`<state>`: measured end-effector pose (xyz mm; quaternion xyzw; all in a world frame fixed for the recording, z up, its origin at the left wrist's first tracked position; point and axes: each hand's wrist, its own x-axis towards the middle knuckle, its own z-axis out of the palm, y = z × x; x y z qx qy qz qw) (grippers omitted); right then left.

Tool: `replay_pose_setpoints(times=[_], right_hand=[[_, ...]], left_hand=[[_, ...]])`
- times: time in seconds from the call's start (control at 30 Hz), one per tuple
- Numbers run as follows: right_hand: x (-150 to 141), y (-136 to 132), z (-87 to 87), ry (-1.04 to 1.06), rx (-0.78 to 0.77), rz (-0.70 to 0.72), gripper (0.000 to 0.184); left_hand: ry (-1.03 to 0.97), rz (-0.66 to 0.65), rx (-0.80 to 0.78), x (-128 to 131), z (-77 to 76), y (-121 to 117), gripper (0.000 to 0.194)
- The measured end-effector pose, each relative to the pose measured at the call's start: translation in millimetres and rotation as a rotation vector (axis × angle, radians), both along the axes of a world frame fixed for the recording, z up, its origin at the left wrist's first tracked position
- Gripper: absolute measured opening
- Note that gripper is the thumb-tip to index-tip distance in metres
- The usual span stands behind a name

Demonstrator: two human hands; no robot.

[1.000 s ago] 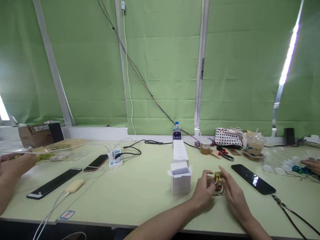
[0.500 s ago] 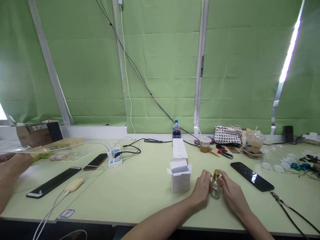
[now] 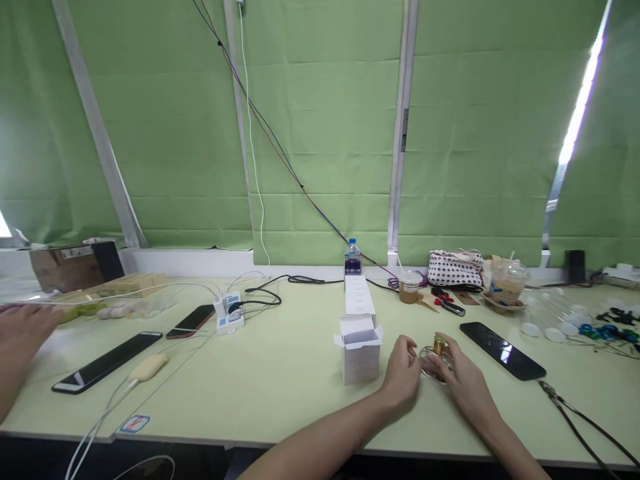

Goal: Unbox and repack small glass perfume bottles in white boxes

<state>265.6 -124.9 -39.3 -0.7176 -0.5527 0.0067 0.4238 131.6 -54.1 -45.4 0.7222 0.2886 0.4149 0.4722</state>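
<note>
A small clear glass bottle with a gold cap (image 3: 439, 345), seemingly a perfume bottle, is in the grasp of my right hand (image 3: 466, 380), with fingers behind it and the thumb across its front. My left hand (image 3: 403, 371) is close by on the bottle's left side, fingers curled in; whether it touches the glass or holds something small I cannot tell. Left of my hands stands an upright white carton (image 3: 361, 360), its top flaps raised. Behind it a row of white boxes (image 3: 358, 293) runs back to a water bottle (image 3: 353, 259).
A black phone (image 3: 503, 350) and pliers (image 3: 550, 389) lie to the right. Drink cups (image 3: 409, 288) and a patterned pouch (image 3: 455, 268) stand behind. On the left are a power strip (image 3: 229, 317), two more phones, cables and another person's hand (image 3: 27, 330).
The glass bottle has been turned from a narrow side view to show its broad, round face, with my right thumb now over it. My left fingers have drawn slightly away from it.
</note>
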Motion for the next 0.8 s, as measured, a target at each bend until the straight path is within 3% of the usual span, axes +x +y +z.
replay_pose_setpoints(times=[0.13, 0.3, 0.5, 0.67, 0.8], right_hand=[[3.2, 2.8, -3.1, 0.067, -0.003, 0.011, 0.049], [6.1, 4.5, -7.1, 0.027, 0.061, 0.003, 0.051], [-0.9, -0.7, -1.4, -0.096, 0.118, -0.097, 0.055], [2.7, 0.3, -2.3, 0.094, 0.212, -0.048, 0.048], [6.3, 3.4, -4.9, 0.328, 0.252, 0.05, 0.05]], left_hand=[[0.101, -0.029, 0.08, 0.7, -5.7, 3.0, 0.038], [0.127, -0.091, 0.072, 2.3, -6.1, 1.3, 0.04], [0.063, -0.117, -0.004, 1.8, -2.9, -5.8, 0.058], [-0.066, -0.325, -0.154, 4.0, -2.0, -4.4, 0.06], [-0.094, -0.476, -0.114, 2.9, -2.5, -1.4, 0.06]])
